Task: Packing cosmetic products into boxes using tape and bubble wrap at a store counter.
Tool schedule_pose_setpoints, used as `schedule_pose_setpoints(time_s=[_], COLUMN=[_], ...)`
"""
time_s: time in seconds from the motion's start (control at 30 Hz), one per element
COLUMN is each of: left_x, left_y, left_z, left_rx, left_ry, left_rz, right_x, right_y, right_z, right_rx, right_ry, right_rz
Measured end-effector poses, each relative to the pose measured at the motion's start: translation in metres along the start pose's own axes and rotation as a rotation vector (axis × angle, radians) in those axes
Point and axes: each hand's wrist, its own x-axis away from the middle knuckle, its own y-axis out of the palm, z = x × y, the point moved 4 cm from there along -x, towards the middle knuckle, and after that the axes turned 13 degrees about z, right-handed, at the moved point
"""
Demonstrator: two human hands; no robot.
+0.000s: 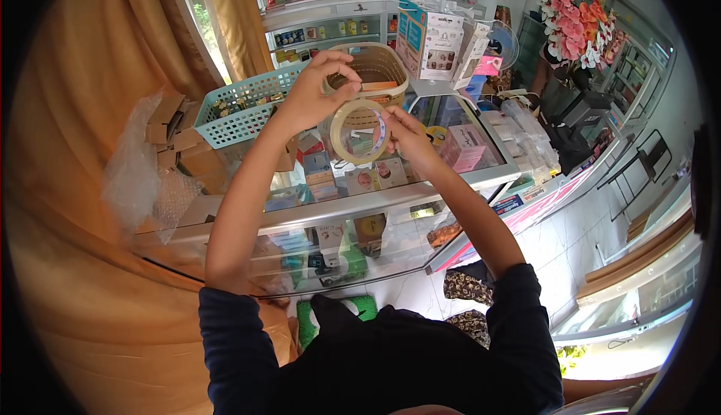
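Note:
My right hand [410, 138] grips the right side of a roll of clear adhesive tape [337, 133] above the glass display counter [369, 204]. The roll is tilted so its open ring faces me. My left hand [320, 89] is raised just above and left of the roll, fingers curled and thumb close to the index finger. Whether a strip of tape lies between those fingertips cannot be made out. Behind the roll stands a tan woven plastic basket [401, 80] with an orange-brown item inside. To its left, a light-blue perforated basket [239, 125] holds small gold-topped items.
Opened cardboard boxes [188, 147] and bubble wrap [172, 195] lie at the counter's left end by an orange curtain [84, 105]. White product boxes [442, 49] stand on a rack behind. Right are plastic-wrapped packs [524, 127] and artificial flowers [569, 20].

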Motion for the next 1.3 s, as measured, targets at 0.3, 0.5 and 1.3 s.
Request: schedule_pose_setpoints(time_s=[0.3, 0.5, 1.3], left_x=[0.020, 0.028, 0.010], left_y=[0.000, 0.008, 0.011], left_z=[0.008, -0.003, 0.012], left_rx=[0.049, 0.062, -0.254], left_ry=[-0.008, -0.082, -0.024], left_rz=[0.069, 0.048, 0.189], right_x=[-0.020, -0.016, 0.026], right_y=[0.016, 0.018, 0.024], right_z=[0.016, 0.024, -0.016], right_rx=[0.042, 0.304, 0.215], right_ry=[0.214, 0.018, 0.033], right_rz=[-0.211, -0.088, 0.021])
